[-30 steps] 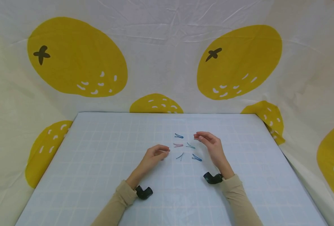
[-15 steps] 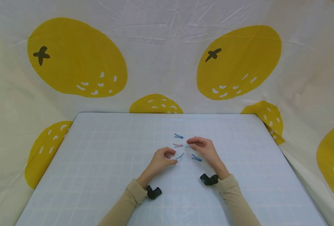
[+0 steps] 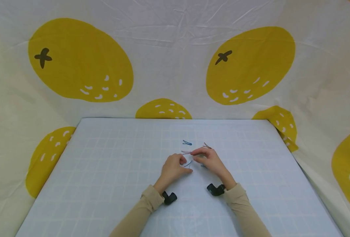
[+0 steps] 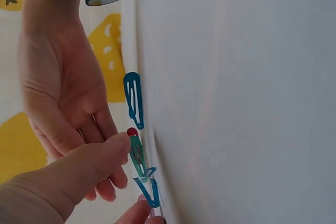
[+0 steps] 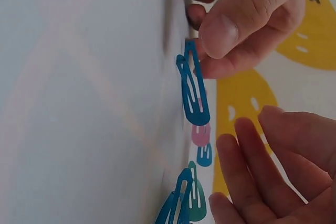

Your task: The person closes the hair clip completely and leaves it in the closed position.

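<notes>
Several snap hair clips lie on the table. My left hand [image 3: 172, 169] is at a blue hair clip [image 5: 195, 90], its thumb and fingers spread apart on either side in the head view. My right hand [image 3: 208, 161] hovers with relaxed fingers between the pink hair clip [image 3: 185, 152] and another blue hair clip [image 4: 134, 100], which it partly covers in the head view. A teal hair clip [image 5: 197, 198] is hidden under that hand from above but shows in both wrist views. Both hands appear to hold nothing.
A third blue hair clip [image 3: 187, 142] lies farther back, with a dark red hair clip [image 3: 206, 145] to its right. The table [image 3: 118, 158] has a pale gridded cover. Behind it hangs a white cloth [image 3: 169, 65] printed with yellow fruit.
My left hand has moved right to the near blue hair clip, its thumb and fingers spreading. The right hand has come left and nearer from the dark red hair clip, leaving it lying there.
</notes>
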Demonstrator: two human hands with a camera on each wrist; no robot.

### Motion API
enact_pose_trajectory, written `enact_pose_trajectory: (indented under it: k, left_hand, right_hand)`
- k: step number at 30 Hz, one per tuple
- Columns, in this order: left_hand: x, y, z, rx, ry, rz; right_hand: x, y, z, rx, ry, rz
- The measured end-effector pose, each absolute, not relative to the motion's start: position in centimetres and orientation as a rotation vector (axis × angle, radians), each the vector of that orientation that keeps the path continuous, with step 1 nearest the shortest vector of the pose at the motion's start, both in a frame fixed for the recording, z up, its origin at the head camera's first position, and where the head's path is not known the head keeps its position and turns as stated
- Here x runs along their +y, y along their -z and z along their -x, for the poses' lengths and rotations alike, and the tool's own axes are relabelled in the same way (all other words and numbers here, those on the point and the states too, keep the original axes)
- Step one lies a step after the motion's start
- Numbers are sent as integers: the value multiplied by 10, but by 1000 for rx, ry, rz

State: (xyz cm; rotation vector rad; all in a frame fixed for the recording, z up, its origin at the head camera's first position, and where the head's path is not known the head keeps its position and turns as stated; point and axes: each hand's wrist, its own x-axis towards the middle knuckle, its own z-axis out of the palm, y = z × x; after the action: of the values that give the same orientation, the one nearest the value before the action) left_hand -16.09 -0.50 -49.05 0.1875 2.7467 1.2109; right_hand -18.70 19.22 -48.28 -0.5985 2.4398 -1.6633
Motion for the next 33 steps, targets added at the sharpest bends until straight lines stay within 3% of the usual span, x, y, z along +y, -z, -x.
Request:
enact_pose_trajectory:
  k: [21,33]
  left_hand:
    - [-1,498,164,2858,-1141,-150]
    - [-14,513,170,2887,-1203,-322]
  right_hand:
    - [184,489,181,2712,1295,739]
    - [181,485,179,2808,1153,787]
